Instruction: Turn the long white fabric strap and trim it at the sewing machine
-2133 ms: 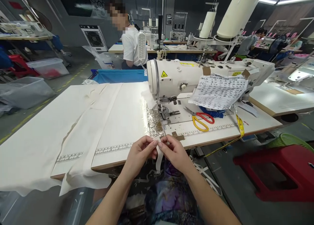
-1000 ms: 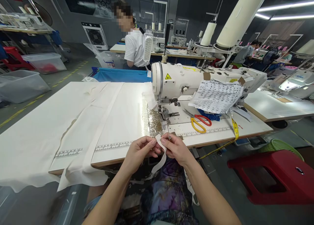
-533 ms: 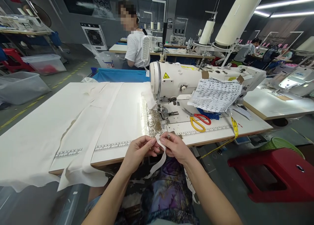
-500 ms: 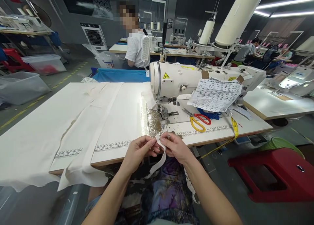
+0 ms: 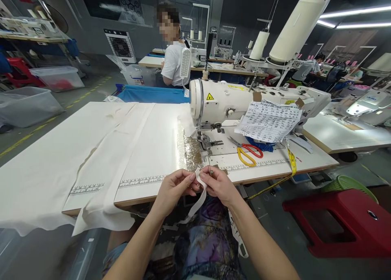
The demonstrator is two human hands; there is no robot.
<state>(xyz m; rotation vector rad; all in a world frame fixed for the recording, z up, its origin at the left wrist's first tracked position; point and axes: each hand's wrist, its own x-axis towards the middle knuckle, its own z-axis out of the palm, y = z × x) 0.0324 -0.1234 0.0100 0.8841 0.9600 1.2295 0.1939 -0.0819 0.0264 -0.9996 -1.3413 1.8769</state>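
Note:
A narrow white fabric strip (image 5: 195,206) is pinched between my two hands at the front edge of the sewing table, its lower part hanging over my lap. My left hand (image 5: 176,189) has thumb and fingers closed on the strip's upper end. Close beside it, my right hand (image 5: 217,185) is closed on the same strip. Just beyond my hands is the needle area of a white sewing machine (image 5: 224,97). Scissors (image 5: 247,151) with one red and one yellow handle lie to the right of the needle.
White fabric (image 5: 100,162) covers the table's left side and hangs over its front edge. A handwritten sheet (image 5: 269,120) is taped to the machine. A yellow tape measure (image 5: 292,162) hangs at right, near a red stool (image 5: 345,219). A person (image 5: 175,64) sits beyond the table.
My hands stay closed on the strip in nearly the same place. The view has shifted slightly, and the person beyond the table has turned their head a little.

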